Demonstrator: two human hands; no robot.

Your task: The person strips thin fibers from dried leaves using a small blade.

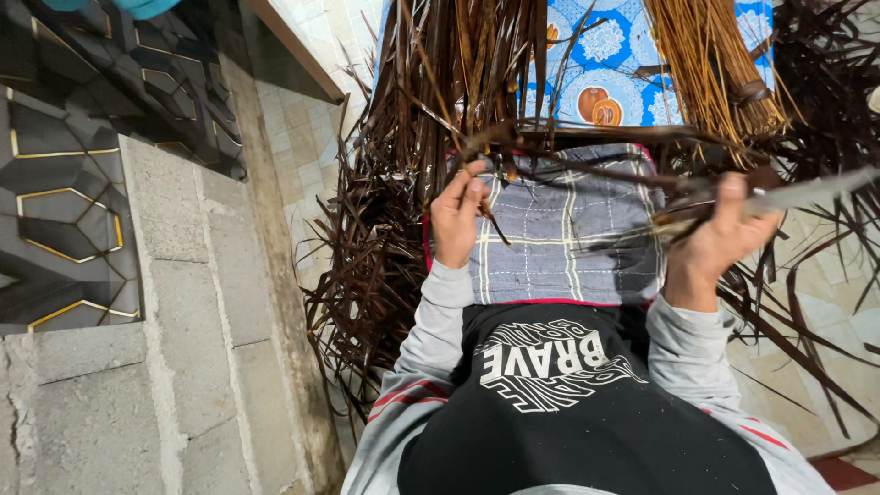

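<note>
My left hand [458, 218] pinches one end of a long dark brown leaf strip [587, 163] that stretches across my lap. My right hand [720, 240] grips a knife [807, 191], its pale blade pointing right, held against the strip's other end. Under both hands a grey checked cloth with a red edge [559, 240] covers my lap. A thick bundle of dark brown strips [458, 64] hangs in front of me, between the hands and the far side.
A bundle of tan-orange sticks [710, 64] lies at the upper right on a blue patterned mat [605, 55]. Loose dark strips [367, 266] pile on the tiled floor at both sides. A grey concrete ledge [183, 302] and dark patterned tiles [64, 183] stand at the left.
</note>
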